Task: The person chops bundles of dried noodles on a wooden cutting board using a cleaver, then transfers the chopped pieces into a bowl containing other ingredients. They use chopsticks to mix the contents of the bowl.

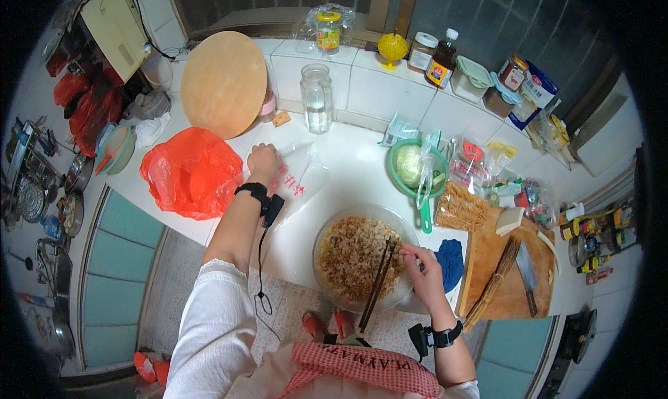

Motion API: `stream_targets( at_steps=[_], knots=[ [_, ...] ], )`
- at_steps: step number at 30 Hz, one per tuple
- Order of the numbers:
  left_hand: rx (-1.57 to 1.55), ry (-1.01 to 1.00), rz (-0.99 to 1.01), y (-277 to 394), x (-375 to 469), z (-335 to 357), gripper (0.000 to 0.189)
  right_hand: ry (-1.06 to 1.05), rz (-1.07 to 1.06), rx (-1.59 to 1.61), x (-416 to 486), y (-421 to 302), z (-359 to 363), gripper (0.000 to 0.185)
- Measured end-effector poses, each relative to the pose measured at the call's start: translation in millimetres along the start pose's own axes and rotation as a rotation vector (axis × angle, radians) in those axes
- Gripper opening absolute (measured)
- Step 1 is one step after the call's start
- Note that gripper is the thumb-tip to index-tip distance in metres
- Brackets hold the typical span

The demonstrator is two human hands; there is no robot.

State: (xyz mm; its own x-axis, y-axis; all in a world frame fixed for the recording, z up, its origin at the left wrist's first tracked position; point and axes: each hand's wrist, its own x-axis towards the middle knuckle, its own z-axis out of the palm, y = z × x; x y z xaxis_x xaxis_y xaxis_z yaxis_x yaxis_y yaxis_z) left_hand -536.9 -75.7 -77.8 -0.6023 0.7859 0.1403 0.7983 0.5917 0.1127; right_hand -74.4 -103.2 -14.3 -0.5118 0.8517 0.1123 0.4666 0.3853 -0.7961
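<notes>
My left hand [263, 163] is curled at the left edge of a clear plastic bag [300, 177] with red printing and seems to grip it. A crumpled red plastic bag [193, 172] lies just left of that wrist. Before me, near the counter edge, is a clear bowl [319, 289] holding a finely chopped brown and pale food mixture [349, 258]. Two dark chopsticks [373, 294] slant across the mixture, their lower ends jutting over the near rim. At the bowl's right rim, my right hand [425, 274] has its fingertips over the inside; whether they pinch anything is unclear.
To the right, a wooden cutting board [490, 263] bears a cleaver [527, 274] and a bundle of thin sticks [496, 281]. A green strainer [392, 167] holds cabbage. Behind stand a glass jar [317, 101] and a round wooden board [224, 83]. A blue cloth [450, 260] lies beside the bowl.
</notes>
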Motion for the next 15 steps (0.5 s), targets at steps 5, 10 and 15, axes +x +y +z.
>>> stream_targets(
  at_steps=[5,10,15],
  knots=[
    [-0.156,0.184,0.054,-3.2,-16.5,-13.1,0.016,-0.039,-0.078,0.069,18.2,-6.1,12.2,0.022],
    [-0.412,0.338,0.191,-11.4,-57.4,-70.4,0.011,-0.173,-0.174,0.222,75.5,-38.4,36.7,0.024],
    [-0.553,0.332,0.246,-7.2,-97.9,-123.2,0.011,-0.118,-0.463,0.261,143.8,-78.6,76.0,0.025]
  ],
)
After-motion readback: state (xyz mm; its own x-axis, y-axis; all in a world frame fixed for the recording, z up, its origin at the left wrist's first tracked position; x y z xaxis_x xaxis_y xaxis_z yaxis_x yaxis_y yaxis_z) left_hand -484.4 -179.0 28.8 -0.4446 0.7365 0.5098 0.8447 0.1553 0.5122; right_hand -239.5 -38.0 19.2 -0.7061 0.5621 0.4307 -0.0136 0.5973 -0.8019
